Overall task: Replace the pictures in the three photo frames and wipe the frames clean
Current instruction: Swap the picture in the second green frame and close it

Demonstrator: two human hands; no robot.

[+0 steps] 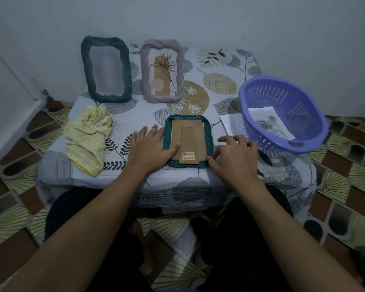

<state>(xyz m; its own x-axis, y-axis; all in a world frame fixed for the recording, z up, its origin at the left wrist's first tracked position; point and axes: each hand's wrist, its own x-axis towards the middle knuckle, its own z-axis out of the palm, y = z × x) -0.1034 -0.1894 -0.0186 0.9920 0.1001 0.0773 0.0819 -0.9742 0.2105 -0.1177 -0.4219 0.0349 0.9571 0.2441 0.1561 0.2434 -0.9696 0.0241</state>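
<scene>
I see a teal frame (208, 131) with a brown cardboard back (188, 142), a dark grey frame (106, 68), a lilac frame (162, 70), a yellow-and-white striped cloth (86, 138), a purple basket (282, 114), and a pale leaf-print tablecloth (219, 81).

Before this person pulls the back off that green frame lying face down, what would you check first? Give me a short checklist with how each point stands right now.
1. Teal frame lies flat, face down on the table: ok.
2. Cardboard backing faces up and is reachable: ok.
3. Left hand steadies the frame's left edge, thumb on the backing: ok.
4. Right hand is at the frame's lower right corner, fingertips touching the rim: ok.
5. Backing clips released: cannot tell, none show.
6. Replacement picture at hand: printed sheets lie in the purple basket, but which one suits this frame, cannot tell.
7. Yellow cloth within reach for wiping: ok.
</scene>
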